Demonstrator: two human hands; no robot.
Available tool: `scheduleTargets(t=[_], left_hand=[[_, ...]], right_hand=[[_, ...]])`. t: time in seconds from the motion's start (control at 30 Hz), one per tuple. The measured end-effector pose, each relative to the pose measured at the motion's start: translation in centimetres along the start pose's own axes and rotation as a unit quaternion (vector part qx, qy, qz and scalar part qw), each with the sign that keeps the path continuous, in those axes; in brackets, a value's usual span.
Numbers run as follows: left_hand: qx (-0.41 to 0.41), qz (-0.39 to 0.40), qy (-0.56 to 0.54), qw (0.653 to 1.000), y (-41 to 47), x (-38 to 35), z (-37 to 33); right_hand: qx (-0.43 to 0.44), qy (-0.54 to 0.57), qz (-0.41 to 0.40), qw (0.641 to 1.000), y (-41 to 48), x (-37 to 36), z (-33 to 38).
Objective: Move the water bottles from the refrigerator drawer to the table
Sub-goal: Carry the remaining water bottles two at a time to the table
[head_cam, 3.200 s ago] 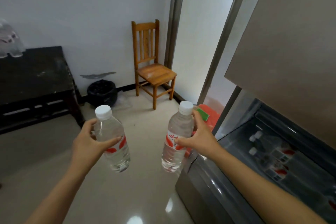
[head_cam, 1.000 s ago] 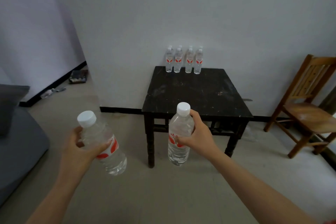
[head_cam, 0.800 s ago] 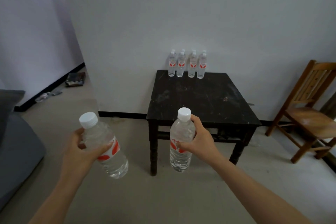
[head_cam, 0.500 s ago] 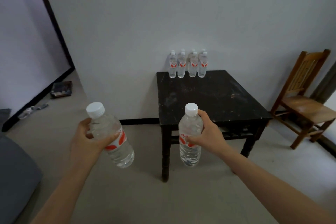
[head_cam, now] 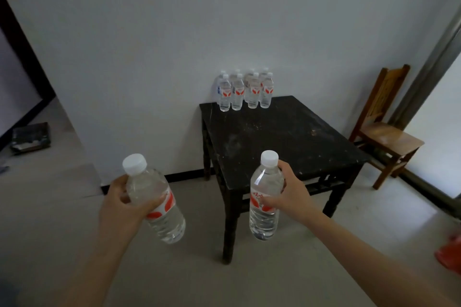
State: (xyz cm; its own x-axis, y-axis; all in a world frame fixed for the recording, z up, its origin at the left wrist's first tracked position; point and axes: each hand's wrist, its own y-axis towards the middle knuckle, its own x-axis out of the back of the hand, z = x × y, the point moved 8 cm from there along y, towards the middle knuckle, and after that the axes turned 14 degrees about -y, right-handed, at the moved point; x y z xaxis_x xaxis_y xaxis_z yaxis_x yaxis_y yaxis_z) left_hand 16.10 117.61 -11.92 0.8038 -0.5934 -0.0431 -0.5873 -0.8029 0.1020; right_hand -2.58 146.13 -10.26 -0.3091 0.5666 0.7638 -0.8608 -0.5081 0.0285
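Observation:
My left hand (head_cam: pixel 122 207) grips a clear water bottle (head_cam: pixel 159 209) with a white cap and red label, tilted with its cap toward the upper left. My right hand (head_cam: pixel 290 192) grips a second, upright bottle (head_cam: pixel 264 212) of the same kind, held in front of the near corner of the black square table (head_cam: pixel 287 139). Several matching bottles (head_cam: pixel 245 91) stand in rows at the table's far edge against the wall. The refrigerator drawer is out of view.
A wooden chair (head_cam: pixel 384 129) stands right of the table, beside a grey door frame (head_cam: pixel 429 62). A red object (head_cam: pixel 450 253) lies on the floor at the right edge. A dark flat object (head_cam: pixel 30 137) lies on the floor far left.
I turned from the refrigerator to face the table and came closer to it. Both hands still hold their bottles. The table now fills more of the view.

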Motion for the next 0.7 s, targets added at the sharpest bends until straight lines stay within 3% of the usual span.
scheduleTargets(t=[0.4,0.7], left_hand=[[-0.041,0.049,0.005,0.998,18.8,-4.1,1.6],[0.006,0.072,0.012,0.997,28.7,-5.6,5.2]], right_hand=[[-0.023,0.017,-0.027,0.999,16.9,-3.4,2.3],[-0.076,0.008,-0.005,0.997,25.0,-7.4,2.4]])
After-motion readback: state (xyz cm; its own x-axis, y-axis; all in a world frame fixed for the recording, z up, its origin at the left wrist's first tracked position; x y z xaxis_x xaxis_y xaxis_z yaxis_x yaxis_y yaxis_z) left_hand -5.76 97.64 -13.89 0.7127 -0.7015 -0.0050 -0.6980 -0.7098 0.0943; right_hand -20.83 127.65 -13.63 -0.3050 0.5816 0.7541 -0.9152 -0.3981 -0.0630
